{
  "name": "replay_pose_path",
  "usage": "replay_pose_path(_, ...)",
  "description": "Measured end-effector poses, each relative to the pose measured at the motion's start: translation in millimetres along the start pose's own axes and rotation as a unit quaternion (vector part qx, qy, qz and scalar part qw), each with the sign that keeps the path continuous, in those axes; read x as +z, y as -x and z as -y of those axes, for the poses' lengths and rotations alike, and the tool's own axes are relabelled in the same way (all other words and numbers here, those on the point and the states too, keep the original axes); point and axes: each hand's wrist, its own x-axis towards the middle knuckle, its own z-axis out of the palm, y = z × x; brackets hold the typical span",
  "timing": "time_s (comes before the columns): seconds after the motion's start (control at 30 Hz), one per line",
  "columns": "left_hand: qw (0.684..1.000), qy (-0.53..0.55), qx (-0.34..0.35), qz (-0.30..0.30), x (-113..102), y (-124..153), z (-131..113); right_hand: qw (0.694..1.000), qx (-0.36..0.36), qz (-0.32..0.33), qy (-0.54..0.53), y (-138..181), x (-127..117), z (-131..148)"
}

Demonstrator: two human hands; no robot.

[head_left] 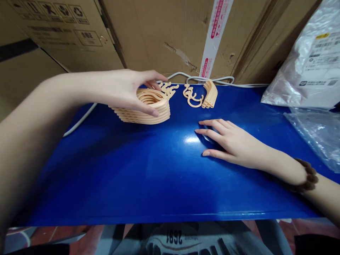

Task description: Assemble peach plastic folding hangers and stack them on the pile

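A neat stack of beige plastic hangers [148, 115], with hooks at its far right end, lies on the blue table [148, 177]. My left hand [130, 88] reaches over this stack from the left, with the thumb along the near side and the fingers spread at the far side; its palm hides part of the stack. Whether the fingertips press on it I cannot tell. My right hand [225, 140] rests on the tabletop, fingers apart and holding nothing. Beyond it are loose beige hooks [194, 101] and a small bundle of curved beige hanger arms [210, 94].
Cardboard boxes [159, 32] stand along the back edge like a wall. A white cable [223, 78] runs in front of them and down the left side. At the right are a silvery plastic parcel bag [300, 71] and a clear plastic bag [316, 131].
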Motion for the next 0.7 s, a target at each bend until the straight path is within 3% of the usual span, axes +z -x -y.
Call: replay_pose_path(0.7, 0.999, -0.033, 0.032, 0.019, 8.8, -11.4, -0.9, 1.000, -0.001, 0.002, 0.012, -0.5, 2.1, -1.3)
